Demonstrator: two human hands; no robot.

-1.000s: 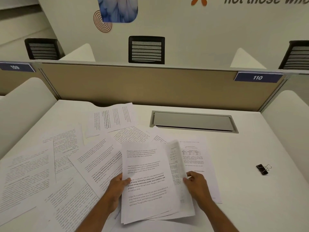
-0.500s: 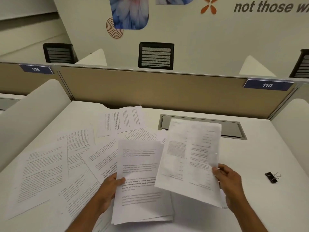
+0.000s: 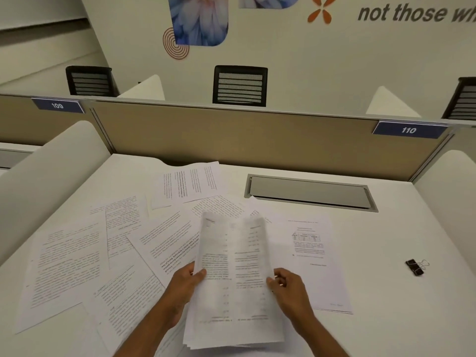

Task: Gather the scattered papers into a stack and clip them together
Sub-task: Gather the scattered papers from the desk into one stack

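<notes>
We are early on: our left hand [image 3: 184,287] and right hand [image 3: 291,289] hold a thin stack [image 3: 234,279] above the desk [image 3: 386,318], fingers [image 3: 199,273] curled on its side edges, with many sheets [image 3: 77,266] scattered and the clip [image 3: 416,266] untouched well to the right.

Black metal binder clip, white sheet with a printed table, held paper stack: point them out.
Black metal binder clip [image 3: 414,267], head view, its black body.
White sheet with the printed table [image 3: 306,238], head view, the table itself.
Held paper stack [image 3: 231,266], head view, top sheet's middle.
</notes>
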